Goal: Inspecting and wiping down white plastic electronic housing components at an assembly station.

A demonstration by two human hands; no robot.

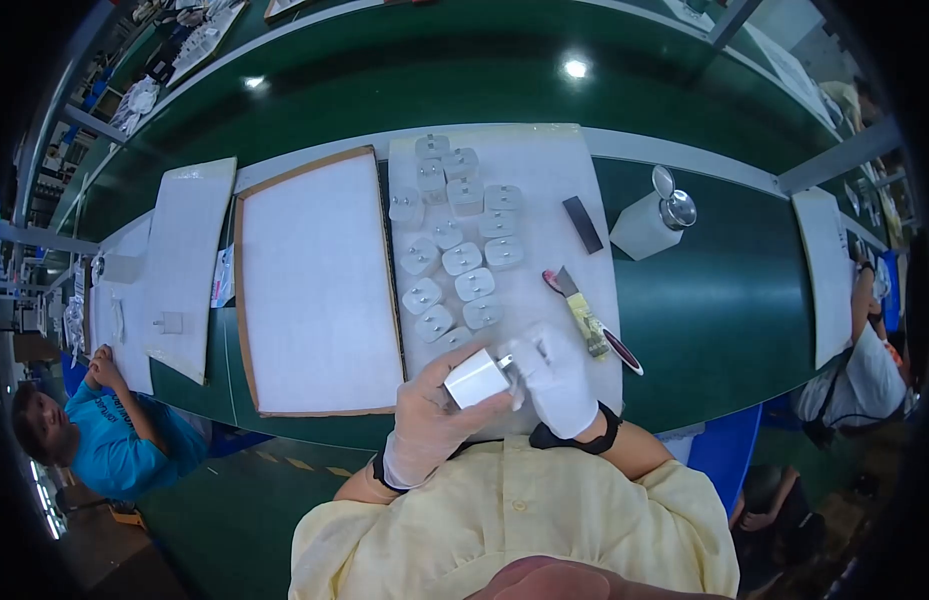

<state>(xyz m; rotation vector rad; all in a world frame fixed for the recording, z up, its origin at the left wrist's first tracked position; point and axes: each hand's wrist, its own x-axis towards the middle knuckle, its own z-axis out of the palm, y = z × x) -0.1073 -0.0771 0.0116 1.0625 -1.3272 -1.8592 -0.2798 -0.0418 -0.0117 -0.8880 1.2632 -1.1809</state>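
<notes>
Clearance first: both grips are held above the near end of the white foam sheet (pixel 564 165). Left grip (pixel 421 412) is bounded on its left by a brown-edged white panel (pixel 309 290); ahead of it, the nearest of the loose power adapters (pixel 474 284) are set close. Ahead of right grip (pixel 554 382), a strip of exposed foam is bounded on the right by a yellow hand tool (pixel 588 328), a slim dark-red-and-white handle (pixel 622 353) and, farther out, a dark grey bar (pixel 582 224).

Held power adapter (pixel 477 379) is clamped in left grip, fingers closed on its body, prongs pointed at right grip. Right grip: fingers curled close by the prongs, blurred; contact or anything pinched can't be told.

Green desk (pixel 724 300) is exposed right of the foam; a metal-topped dispenser bottle (pixel 646 228) is stood there, ahead-right of right grip. Workers are seated far left and far right.

Adapters: white, rounded-square, loose ones mostly prongs-up. Left grip is covered in a thin translucent glove, right in an opaque white one.
</notes>
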